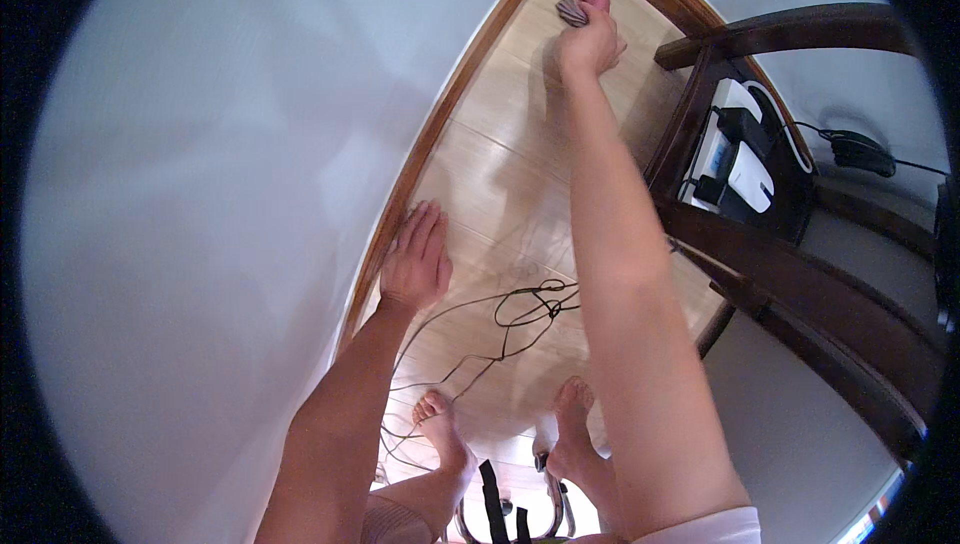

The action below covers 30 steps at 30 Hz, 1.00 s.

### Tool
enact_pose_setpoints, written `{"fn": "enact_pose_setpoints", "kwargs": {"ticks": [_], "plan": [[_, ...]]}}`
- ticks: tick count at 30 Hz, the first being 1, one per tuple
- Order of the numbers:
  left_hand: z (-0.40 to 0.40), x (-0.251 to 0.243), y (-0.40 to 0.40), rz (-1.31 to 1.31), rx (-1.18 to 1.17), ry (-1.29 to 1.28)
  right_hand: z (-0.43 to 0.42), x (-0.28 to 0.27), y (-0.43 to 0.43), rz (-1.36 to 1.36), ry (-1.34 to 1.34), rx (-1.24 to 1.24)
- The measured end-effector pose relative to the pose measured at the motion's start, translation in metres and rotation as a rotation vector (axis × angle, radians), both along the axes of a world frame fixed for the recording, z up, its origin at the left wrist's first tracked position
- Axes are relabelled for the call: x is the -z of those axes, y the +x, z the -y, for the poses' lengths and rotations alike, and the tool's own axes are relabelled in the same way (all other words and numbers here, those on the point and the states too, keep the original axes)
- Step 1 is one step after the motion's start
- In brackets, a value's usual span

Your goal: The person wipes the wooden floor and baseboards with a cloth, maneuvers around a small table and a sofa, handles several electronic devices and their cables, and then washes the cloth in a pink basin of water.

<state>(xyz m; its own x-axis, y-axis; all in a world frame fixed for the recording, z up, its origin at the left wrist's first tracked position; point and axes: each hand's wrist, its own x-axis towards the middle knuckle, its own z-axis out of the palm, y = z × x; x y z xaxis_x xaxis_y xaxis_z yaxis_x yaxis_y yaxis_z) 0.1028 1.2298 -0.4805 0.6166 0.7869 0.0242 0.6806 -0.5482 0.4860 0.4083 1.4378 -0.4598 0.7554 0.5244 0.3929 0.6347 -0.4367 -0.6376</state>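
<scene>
At the far end of the narrow floor, my right hand (589, 47) grips a bunched, striped cloth (572, 11). A pinkish patch shows beside the stripes; whether it belongs to the cloth, I cannot tell. My left hand (420, 259) is held flat with nothing in it, close to the brown wooden baseboard (442, 113) on the left. Whether its palm presses on the light tiled floor (487, 169) is not clear. Thin dark cables (504, 326) lie loosely tangled on the floor between my arms, partly covered by my right forearm.
A dark wooden furniture frame (750, 255) stands at the right. Its shelf holds a white power strip (709, 169) with black adapters (742, 131) and a white device (751, 178). A coiled black cable (862, 152) hangs beside it. The white wall (225, 206) rises at the left.
</scene>
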Motion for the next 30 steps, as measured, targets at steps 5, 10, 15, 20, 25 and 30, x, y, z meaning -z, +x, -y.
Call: {"fn": "enact_pose_setpoints", "kwargs": {"ticks": [5, 10, 15, 20, 25, 30], "plan": [[0.000, -0.003, -0.008, 0.010, -0.009, 0.026, 0.044, 0.003, -0.073, -0.583, -0.027, -0.269], [-0.004, -0.011, -0.007, 0.024, -0.030, 0.013, 0.159, -0.006, -0.171, -0.078, -0.247, -0.418], [0.002, -0.005, -0.015, 0.033, -0.022, -0.012, 0.136, -0.013, -0.134, -0.233, 0.073, -0.351], [0.000, -0.003, -0.007, 0.046, -0.017, -0.025, -0.039, 0.012, 0.010, -0.377, 0.569, -0.104], [0.003, -0.003, -0.006, 0.011, 0.001, 0.008, -0.108, 0.020, 0.048, -0.579, 0.603, -0.495], [0.003, 0.003, -0.007, -0.050, 0.020, 0.045, -0.039, 0.034, -0.038, -0.518, 0.523, -0.370]]}}
